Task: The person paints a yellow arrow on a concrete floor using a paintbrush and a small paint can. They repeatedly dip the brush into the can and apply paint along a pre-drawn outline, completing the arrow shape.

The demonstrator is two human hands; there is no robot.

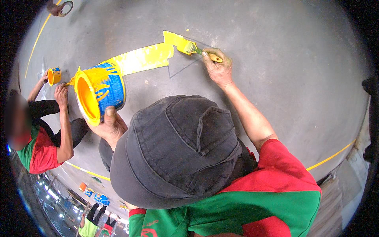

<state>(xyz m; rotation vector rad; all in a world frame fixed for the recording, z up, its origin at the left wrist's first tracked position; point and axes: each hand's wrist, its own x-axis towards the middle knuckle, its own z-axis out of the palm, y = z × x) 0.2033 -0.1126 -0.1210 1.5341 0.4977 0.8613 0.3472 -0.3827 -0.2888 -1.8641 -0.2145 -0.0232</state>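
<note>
Neither of my hands shows. Directly before me crouches a co-worker in a black cap [181,146] and a red and green shirt [276,189], seen from above and behind. The co-worker's left hand holds a blue paint bucket [112,87], tilted, its rim and inside coated yellow. In the co-worker's right hand [219,69] is a paintbrush [215,58], its bristles against wet yellow paint. A yellow painted band [144,58] crosses the grey surface, joining a partly painted arrowhead outlined in thin dark lines.
At left another person [47,146] squats, holding a smaller yellow-smeared paint pot [54,76] and a brush. A roll of tape [65,8] lies at the upper left. Thin yellow lines [331,156] run along the edges. Blue paint buckets [102,198] and more people [89,227] are at lower left.
</note>
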